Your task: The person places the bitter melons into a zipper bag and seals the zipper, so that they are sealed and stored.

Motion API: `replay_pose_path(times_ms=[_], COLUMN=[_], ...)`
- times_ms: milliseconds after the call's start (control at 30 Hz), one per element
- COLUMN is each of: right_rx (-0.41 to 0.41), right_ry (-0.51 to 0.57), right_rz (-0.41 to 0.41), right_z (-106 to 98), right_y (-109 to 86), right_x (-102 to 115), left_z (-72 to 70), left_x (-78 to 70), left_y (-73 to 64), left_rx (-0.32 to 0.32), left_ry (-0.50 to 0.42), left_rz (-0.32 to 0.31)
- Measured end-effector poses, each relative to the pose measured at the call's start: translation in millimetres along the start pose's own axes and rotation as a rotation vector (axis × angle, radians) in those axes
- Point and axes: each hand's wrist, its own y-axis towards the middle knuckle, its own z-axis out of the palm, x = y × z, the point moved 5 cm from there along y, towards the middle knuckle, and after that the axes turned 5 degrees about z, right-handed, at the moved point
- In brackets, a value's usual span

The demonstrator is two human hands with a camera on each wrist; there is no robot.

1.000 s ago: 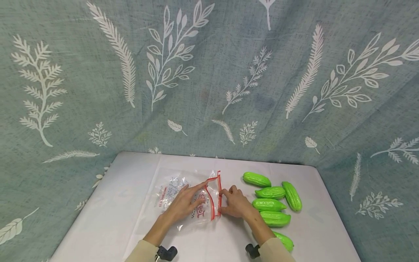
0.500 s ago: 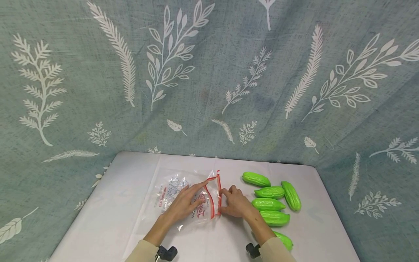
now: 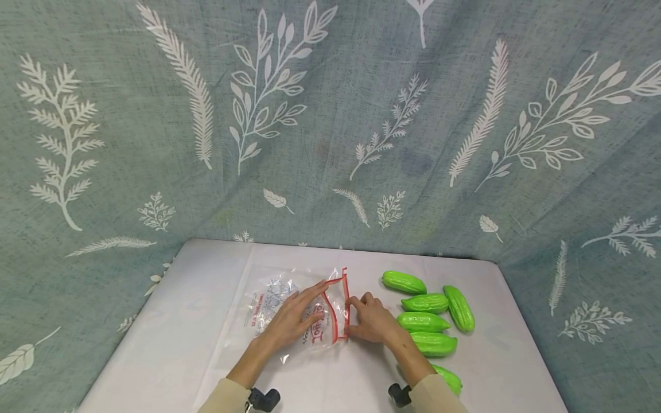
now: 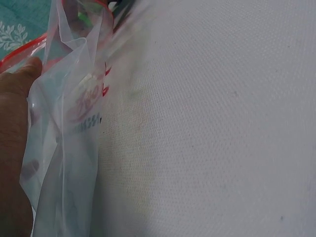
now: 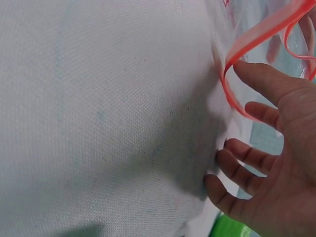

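A clear plastic zip bag (image 3: 258, 330) with a red-edged mouth lies flat on the table, its mouth towards the right. My left hand (image 3: 295, 315) rests across the bag's printed upper part, index finger reaching along to the red edge. Its fingers look fairly straight. In the left wrist view the bag's film (image 4: 64, 148) bulges beside this hand. My right hand (image 3: 373, 319) is at the mouth, thumb and index fingertips touching the red strip (image 5: 266, 29). In the right wrist view its fingers are spread and loosely bent, and the mouth gapes.
Several green bitter gourds (image 3: 424, 322) lie to the right of the right hand, one partly hidden by the right forearm. The table (image 3: 155, 321) wears a white cover and is backed by a leaf-patterned grey-green cloth (image 3: 310, 143).
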Motion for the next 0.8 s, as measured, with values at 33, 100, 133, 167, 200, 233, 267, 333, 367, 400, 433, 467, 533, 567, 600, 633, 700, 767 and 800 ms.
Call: replay_pose_path(times_ms=[33,100,133,167,200,233,267,333,367,400,433,467,533,567,600,633,700,767,800], right_rx=[0.004,0.011,0.016,0.018,0.02,0.021,0.022,0.017,0.015,0.015,0.013,0.012,0.01,0.01,0.006,0.001,-0.011,-0.024,-0.029], right_ry=[0.002,0.007,0.009,0.009,0.01,0.009,0.008,0.005,0.004,0.005,0.006,0.006,0.005,0.006,0.007,0.008,0.012,0.024,0.03], right_rz=[0.005,0.016,0.021,0.024,0.027,0.028,0.028,0.024,0.023,0.023,0.022,0.022,0.02,0.02,0.015,0.01,0.001,-0.008,-0.012], right_z=[0.0,0.5,0.9,1.1,1.3,1.3,1.2,0.3,-0.2,-0.6,-1.0,-1.1,-1.1,-1.4,-2.1,-3.3,-6.3,-10.7,-13.1], right_y=[0.1,0.3,0.4,0.5,0.6,0.5,0.3,-0.2,-0.5,-0.9,-1.2,-1.3,-1.4,-1.4,-1.4,-1.5,-2.1,-3.1,-3.7], right_x=[-0.3,-1.0,-1.3,-1.4,-1.6,-1.7,-1.7,-1.6,-1.5,-1.5,-1.6,-1.7,-2.1,-2.2,-2.2,-2.0,-1.7,-1.3,-1.3], left_z=[-0.1,-0.3,-0.4,-0.6,-0.9,-1.0,-1.3,-1.6,-1.7,-1.8,-1.8,-1.9,-2.0,-2.1,-2.0,-2.0,-1.9,-1.5,-1.5], left_x=[0.0,-0.1,0.0,0.1,0.0,0.1,0.0,-0.4,-0.6,-0.9,-1.1,-1.4,-1.6,-1.6,-1.3,-1.1,-0.8,-0.4,-0.2], left_y=[0.0,0.1,0.2,0.2,0.3,0.3,0.3,0.4,0.4,0.5,0.6,0.7,0.7,0.7,0.5,0.3,0.1,-0.2,-0.5], left_rx=[0.0,0.002,0.005,0.008,0.011,0.015,0.017,0.015,0.013,0.01,0.007,0.002,-0.002,-0.004,-0.002,-0.003,-0.001,-0.001,0.0], left_ry=[-0.001,-0.01,-0.013,-0.018,-0.022,-0.025,-0.028,-0.028,-0.028,-0.028,-0.028,-0.026,-0.027,-0.025,-0.025,-0.026,-0.027,-0.027,-0.031], left_rz=[-0.003,-0.009,-0.014,-0.021,-0.027,-0.033,-0.037,-0.037,-0.036,-0.033,-0.03,-0.024,-0.02,-0.018,-0.021,-0.022,-0.027,-0.031,-0.037])
